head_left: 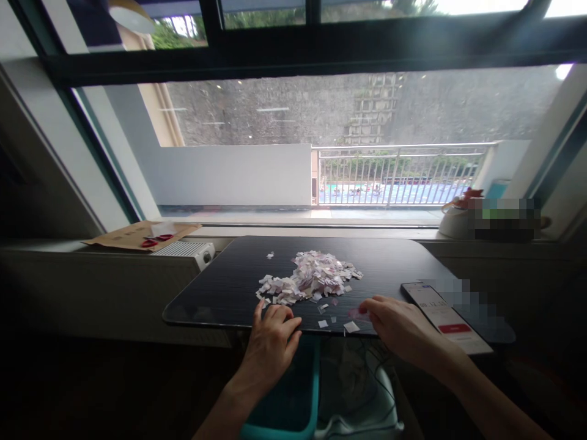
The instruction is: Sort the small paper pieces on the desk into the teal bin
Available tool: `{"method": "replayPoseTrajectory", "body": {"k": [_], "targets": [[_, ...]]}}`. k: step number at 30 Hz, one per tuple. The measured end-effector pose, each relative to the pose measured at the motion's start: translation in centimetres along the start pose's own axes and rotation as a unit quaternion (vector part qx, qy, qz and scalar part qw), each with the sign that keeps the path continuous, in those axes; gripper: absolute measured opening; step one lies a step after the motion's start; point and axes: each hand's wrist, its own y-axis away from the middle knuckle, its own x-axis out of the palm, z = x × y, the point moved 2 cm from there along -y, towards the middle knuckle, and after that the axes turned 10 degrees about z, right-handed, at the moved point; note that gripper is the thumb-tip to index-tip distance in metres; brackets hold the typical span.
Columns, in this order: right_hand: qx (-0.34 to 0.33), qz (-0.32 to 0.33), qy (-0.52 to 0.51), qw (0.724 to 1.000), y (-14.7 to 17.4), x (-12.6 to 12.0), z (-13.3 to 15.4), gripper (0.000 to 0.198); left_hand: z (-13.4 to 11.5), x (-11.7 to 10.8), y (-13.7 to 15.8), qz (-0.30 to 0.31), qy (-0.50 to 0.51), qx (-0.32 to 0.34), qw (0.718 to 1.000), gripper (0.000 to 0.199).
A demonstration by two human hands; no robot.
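Left hand [275, 336] loosely open, right hand [398, 325] at a filmy pink scrap [356, 313], grip unclear; beyond, paper clippings [318, 273] heap on the round-cornered black tabletop [208, 296], which stretches farther left.

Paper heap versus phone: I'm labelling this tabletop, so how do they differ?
The paper heap is many small loose pieces; the phone is one flat slab, lit on top. The paper heap sits near the middle of the dark table; the phone, toward its right. Both rest on it.
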Motion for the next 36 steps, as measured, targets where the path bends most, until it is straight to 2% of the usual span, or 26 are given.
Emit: {"method": "replayPoseTrajectory", "body": {"k": [10, 14, 22, 36], "targets": [[0.007, 0.019, 0.003, 1.000, 1.2, 0.4, 0.7, 0.034, 0.0, 0.1, 0.0, -0.011, 0.007, 0.001, 1.000, 0.022], [0.004, -0.011, -0.015, 1.000, 0.3, 0.8, -0.2, 0.033, -0.1, 0.1, 0.0, -0.005, 0.005, 0.001, 1.000, 0.022], [-0.013, -0.019, -0.070, 0.997, 0.6, 2.6, -1.7, 0.031, 0.1, 0.2, 0.0, -0.014, 0.011, 0.006, 1.000, 0.022], [-0.024, -0.015, -0.072, 0.997, -0.3, 2.5, -0.2, 0.030, 0.0, 0.2, 0.1, -0.007, 0.012, 0.000, 1.000, 0.023]]}}
